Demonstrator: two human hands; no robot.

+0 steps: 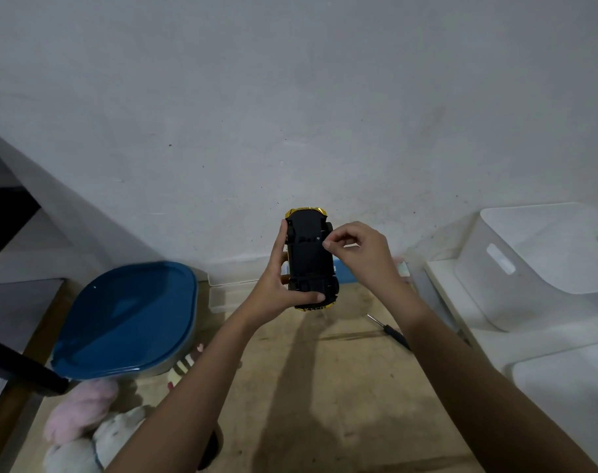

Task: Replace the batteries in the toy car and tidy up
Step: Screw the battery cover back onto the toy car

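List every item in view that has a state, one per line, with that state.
toy car: held up, black underside facing the camera
left hand: gripping the toy car
right hand: fingers pinched at the car's underside; anything held is too small to tell
screwdriver: lying on the floor, untouched
blue-lidded bin: lid closed
white bin: lid on

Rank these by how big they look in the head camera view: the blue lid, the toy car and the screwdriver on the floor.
1. Blue lid, by far the largest.
2. Toy car, held up underside-out in the left hand.
3. Screwdriver, smallest, though partly hidden behind the right forearm.
The car is held nearer the camera, so its true size is unsure.
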